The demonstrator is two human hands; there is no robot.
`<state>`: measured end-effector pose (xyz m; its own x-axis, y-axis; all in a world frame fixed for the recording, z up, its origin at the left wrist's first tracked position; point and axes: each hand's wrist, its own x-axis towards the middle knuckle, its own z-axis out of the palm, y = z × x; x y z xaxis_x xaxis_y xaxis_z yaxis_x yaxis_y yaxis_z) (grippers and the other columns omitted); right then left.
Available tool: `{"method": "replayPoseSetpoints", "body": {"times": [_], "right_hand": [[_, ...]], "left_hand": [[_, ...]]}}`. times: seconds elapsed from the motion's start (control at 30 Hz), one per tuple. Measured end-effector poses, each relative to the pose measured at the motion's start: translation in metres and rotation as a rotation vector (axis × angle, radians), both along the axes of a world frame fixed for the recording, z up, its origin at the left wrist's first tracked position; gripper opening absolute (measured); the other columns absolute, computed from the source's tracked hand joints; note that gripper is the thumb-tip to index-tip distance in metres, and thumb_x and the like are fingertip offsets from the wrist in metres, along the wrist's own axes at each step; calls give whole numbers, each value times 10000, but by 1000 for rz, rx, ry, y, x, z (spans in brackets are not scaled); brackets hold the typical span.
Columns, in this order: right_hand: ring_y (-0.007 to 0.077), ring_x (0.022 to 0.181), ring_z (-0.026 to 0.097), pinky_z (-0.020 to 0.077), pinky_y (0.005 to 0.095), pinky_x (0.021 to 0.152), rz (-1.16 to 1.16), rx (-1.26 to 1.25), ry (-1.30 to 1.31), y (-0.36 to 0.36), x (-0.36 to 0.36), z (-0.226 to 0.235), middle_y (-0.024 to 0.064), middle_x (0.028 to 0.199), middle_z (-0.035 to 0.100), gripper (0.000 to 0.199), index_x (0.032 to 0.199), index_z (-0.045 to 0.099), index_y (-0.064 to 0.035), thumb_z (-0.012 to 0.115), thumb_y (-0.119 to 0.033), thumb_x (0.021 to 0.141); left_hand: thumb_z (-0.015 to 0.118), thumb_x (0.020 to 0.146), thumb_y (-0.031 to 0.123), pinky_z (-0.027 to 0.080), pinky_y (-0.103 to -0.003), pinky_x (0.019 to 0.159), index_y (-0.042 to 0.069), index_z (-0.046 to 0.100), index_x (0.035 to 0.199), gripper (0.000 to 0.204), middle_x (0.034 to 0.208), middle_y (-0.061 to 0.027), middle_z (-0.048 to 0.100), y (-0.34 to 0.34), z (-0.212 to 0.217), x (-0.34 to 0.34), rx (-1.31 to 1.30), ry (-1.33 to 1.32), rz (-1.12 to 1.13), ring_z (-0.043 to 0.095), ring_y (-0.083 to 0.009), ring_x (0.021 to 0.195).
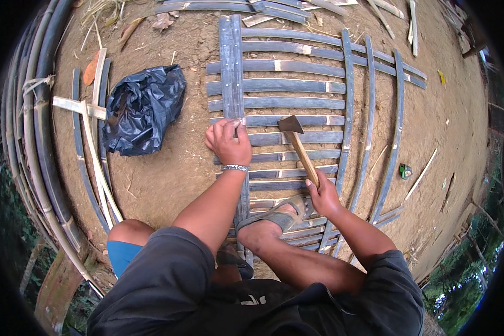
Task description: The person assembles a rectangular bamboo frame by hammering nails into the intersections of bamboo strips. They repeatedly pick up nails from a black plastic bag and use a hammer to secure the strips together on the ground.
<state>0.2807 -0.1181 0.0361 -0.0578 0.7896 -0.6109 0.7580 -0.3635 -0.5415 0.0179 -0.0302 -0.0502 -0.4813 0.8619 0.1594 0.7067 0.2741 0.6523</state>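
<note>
My right hand [323, 196] is wrapped round the wooden handle of a hatchet [302, 152]. Its dark metal head is over the slats, a little right of my left hand. With fingers pinched together, my left hand [229, 141] rests on a long upright bamboo strip [231, 67]. Whatever is between those fingertips is too small to make out. Dark bamboo slats [291, 85] lie crosswise in rows, forming a lattice on the ground. Small bright dots, like nail heads, show along the upright strip. My sandalled foot [285, 215] stands on the lower slats.
A crumpled black plastic bag [143, 109] sits on the dirt at left, beside loose bamboo strips [98, 140]. Long bamboo poles [39, 112] line the far left. More upright strips [395, 134] and a small green-and-black tape measure [405, 171] lie at right.
</note>
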Motion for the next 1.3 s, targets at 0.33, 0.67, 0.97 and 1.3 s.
{"method": "replayPoseSetpoints", "body": {"times": [0.33, 0.67, 0.97, 1.3], "right_hand": [[507, 1000, 679, 541, 534, 857, 45, -27, 81, 8, -21, 9, 291, 1028, 712, 418, 1387, 531, -73, 614, -248, 1016], [489, 1018, 680, 545, 505, 847, 175, 62, 160, 47, -49, 27, 287, 1109, 695, 427, 1424, 500, -71, 590, -211, 1031], [481, 996, 684, 565, 524, 843, 339, 191, 85, 60, -48, 33, 265, 1164, 697, 439, 1427, 490, -90, 604, -196, 1016], [471, 1000, 688, 561, 511, 846, 312, 157, 17, 63, -52, 24, 263, 1154, 694, 411, 1390, 521, -83, 619, -144, 995]], "left_hand": [[794, 879, 213, 376, -466, 1029, 134, 719, 893, 110, 1043, -29, 667, 1, -3, 0, 33, 14, 5, 534, -289, 1111], [802, 832, 139, 394, -462, 985, 121, 708, 881, 107, 1022, -25, 670, 1, 0, 0, 37, 0, 8, 546, -290, 1066], [763, 787, 63, 391, -470, 986, 112, 693, 877, 124, 1048, -28, 676, 2, 3, -1, 43, 8, -3, 551, -294, 1077], [766, 777, 92, 388, -477, 992, 112, 695, 882, 128, 1056, -32, 672, 1, 1, -2, 24, 5, -14, 549, -300, 1082]]}}
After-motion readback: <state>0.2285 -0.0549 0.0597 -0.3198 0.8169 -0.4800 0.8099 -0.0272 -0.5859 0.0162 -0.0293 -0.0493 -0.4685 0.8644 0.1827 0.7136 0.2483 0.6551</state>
